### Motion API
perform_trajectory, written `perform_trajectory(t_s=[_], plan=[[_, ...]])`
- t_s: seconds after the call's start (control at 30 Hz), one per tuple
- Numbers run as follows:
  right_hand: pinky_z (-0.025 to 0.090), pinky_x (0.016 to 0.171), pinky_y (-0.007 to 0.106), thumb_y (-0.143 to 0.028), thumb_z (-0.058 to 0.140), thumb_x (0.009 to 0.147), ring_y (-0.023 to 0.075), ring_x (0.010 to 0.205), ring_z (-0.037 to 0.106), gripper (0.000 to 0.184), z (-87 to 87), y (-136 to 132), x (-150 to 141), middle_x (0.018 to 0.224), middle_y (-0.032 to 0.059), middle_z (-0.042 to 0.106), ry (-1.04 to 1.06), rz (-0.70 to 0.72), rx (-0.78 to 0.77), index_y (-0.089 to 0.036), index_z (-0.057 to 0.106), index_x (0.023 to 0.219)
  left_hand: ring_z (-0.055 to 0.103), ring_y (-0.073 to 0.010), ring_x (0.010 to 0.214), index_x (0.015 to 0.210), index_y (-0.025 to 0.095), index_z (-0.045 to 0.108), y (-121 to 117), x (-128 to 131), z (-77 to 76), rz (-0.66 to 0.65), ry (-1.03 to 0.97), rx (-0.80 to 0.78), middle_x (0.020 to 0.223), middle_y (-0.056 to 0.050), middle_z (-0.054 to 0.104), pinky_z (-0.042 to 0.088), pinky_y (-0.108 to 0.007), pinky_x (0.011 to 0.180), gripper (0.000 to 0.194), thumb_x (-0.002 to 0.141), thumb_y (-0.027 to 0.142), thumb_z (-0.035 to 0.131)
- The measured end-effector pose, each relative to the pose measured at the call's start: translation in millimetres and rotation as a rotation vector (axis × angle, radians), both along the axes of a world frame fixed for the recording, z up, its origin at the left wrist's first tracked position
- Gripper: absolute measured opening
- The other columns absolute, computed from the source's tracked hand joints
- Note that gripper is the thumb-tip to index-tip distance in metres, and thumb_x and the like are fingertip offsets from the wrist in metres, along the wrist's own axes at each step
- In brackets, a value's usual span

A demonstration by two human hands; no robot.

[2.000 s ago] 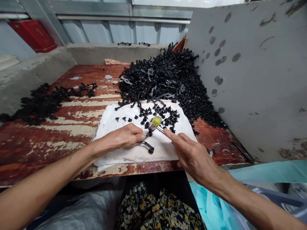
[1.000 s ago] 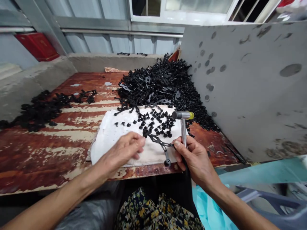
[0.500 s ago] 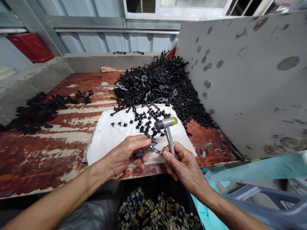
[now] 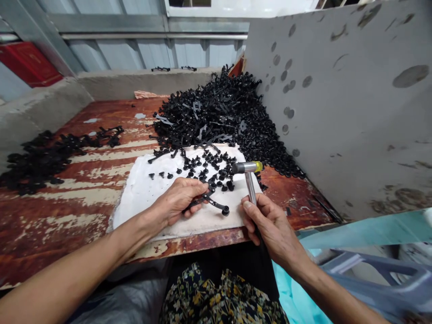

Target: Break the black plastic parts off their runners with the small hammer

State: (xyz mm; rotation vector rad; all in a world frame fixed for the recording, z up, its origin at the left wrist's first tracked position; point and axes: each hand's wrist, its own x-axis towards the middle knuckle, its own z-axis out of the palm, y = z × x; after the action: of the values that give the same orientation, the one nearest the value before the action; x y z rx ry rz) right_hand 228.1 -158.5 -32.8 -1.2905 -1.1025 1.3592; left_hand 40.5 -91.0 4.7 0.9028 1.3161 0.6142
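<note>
My left hand [image 4: 177,198] is closed on a black plastic arm piece [image 4: 211,203] and presses it flat onto the white cloth pad [image 4: 148,200]. One end of the piece, with a round stud, sticks out to the right. My right hand [image 4: 270,225] grips the metal shaft of a small hammer [image 4: 248,173], whose steel head with a yellow tip hangs above the pad's right side. Several small black studs [image 4: 209,168] lie scattered over the far half of the pad.
A big heap of black plastic parts [image 4: 222,112] fills the back right of the worn red wooden table [image 4: 67,202]. A smaller heap [image 4: 40,155] lies at the left. A grey board [image 4: 337,112] stands along the right. Blue plastic [image 4: 354,234] lies at the lower right.
The piece, held up between both hands half a second ago, now lies pressed on the pad under my left hand. The hammer has swung right and its head stands higher.
</note>
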Motion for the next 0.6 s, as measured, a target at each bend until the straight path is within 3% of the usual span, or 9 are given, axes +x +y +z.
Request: perform_trajectory(t_s=[0.2, 0.4, 0.6], plan=[[0.026, 0.032, 0.016, -0.055, 0.06, 0.083, 0.0046, 0.034, 0.034, 0.035, -4.3, 2.0, 0.6, 0.048, -0.0107, 0.043, 0.034, 0.014, -0.02, -0.021, 0.05, 0.08, 0.035, -0.0028, 0.027, 0.062, 0.01, 0.061, -0.5, 4.4, -1.9, 0.018, 0.041, 0.054, 0.042, 0.001, 0.053, 0.02, -0.012, 0.027, 0.025, 0.084, 0.02, 0.057], [0.024, 0.032, 0.016, -0.054, 0.059, 0.083, 0.0032, 0.033, 0.032, 0.035, -5.5, 2.2, 2.7, 0.046, -0.0113, 0.043, 0.059, 0.041, -0.034, -0.02, 0.05, 0.08, 0.039, -0.0009, 0.032, 0.06, 0.01, 0.062, -1.0, -17.0, 13.3, 0.122, -0.008, 0.334, 0.05, 0.001, 0.056, 0.024, -0.012, 0.031, 0.025, 0.071, 0.029, 0.072], [0.024, 0.032, 0.016, -0.054, 0.062, 0.082, 0.0038, 0.034, 0.032, 0.036, -6.3, 2.6, 3.3, 0.046, -0.011, 0.042, 0.064, 0.043, -0.062, -0.02, 0.051, 0.08, 0.036, -0.0022, 0.028, 0.06, 0.01, 0.061, -1.4, -33.0, 9.7, 0.026, 0.094, 0.065, 0.045, 0.0, 0.055, 0.019, -0.013, 0.028, 0.024, 0.066, 0.029, 0.074]])
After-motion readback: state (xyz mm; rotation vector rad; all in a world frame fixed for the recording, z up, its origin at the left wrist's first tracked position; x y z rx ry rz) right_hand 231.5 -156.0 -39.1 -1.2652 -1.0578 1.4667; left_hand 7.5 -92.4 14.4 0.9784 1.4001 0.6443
